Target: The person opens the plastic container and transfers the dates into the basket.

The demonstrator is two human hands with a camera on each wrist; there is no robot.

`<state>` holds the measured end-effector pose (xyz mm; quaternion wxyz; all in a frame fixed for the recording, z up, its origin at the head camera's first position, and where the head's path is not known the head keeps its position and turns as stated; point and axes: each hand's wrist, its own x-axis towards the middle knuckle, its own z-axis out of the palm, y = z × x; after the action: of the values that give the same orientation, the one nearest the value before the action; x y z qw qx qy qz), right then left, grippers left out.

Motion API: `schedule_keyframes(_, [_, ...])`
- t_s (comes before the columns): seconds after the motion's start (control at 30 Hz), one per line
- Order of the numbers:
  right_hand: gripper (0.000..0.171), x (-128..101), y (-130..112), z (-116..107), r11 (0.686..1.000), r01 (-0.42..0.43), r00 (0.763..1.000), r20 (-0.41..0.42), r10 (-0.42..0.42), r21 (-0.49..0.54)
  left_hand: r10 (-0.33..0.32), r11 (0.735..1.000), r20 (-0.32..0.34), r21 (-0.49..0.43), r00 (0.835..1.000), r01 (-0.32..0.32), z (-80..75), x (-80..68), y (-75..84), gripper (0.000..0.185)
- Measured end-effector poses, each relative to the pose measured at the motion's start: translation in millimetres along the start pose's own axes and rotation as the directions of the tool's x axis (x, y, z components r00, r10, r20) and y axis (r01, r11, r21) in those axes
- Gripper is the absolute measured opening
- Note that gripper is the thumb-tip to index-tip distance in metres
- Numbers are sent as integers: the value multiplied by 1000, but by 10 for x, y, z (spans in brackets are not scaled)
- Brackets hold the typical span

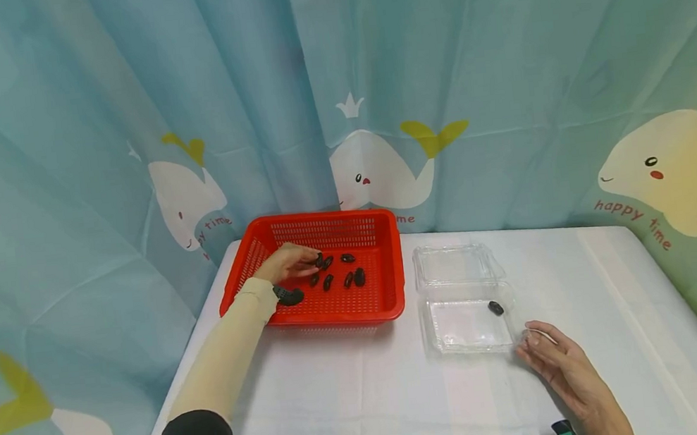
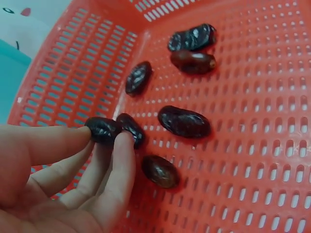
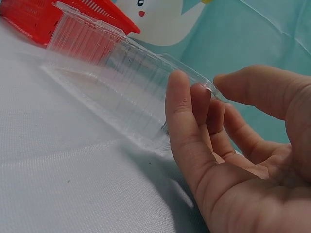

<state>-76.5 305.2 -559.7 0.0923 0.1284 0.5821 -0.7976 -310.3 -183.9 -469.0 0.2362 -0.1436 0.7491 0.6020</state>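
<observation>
My left hand (image 1: 292,260) reaches into a red plastic basket (image 1: 395,262). Between thumb and fingers it pinches a dark, glossy date (image 2: 102,130), as the left wrist view shows. Right beside that one, at the fingertips, lies another date (image 2: 130,128). Several more dates, among them a plump one (image 2: 184,122), are spread over the basket's perforated floor. On the right, thumb and fingers of my right hand (image 1: 569,371) pinch the near right corner of a clear plastic clamshell box (image 1: 465,326). One date (image 1: 495,308) sits inside the box, toward its right side.
The box's hinged lid (image 1: 454,263) lies folded back behind it, toward the curtain. A white cloth (image 1: 406,403) covers the table. Behind the table hangs a blue curtain (image 1: 501,88) printed with whales, with a green-tinted part on the right.
</observation>
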Motion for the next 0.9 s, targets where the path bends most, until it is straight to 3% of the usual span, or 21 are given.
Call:
schedule_keyframes(0.17, [25, 5, 1, -1, 1000, -10, 1000, -16, 10, -9, -7, 1000, 27, -2, 1000, 7, 26, 48, -17, 39])
schedule_keyframes(0.57, [25, 5, -2, -3, 1000, -2, 1000, -1, 2, -11, 9, 999, -6, 53, 1000, -9, 68, 69, -52, 35])
schedule_keyframes(0.9, [25, 9, 8, -16, 1000, 12, 1000, 14, -12, 2, 8, 1000, -17, 17, 1000, -7, 58, 41, -53, 35])
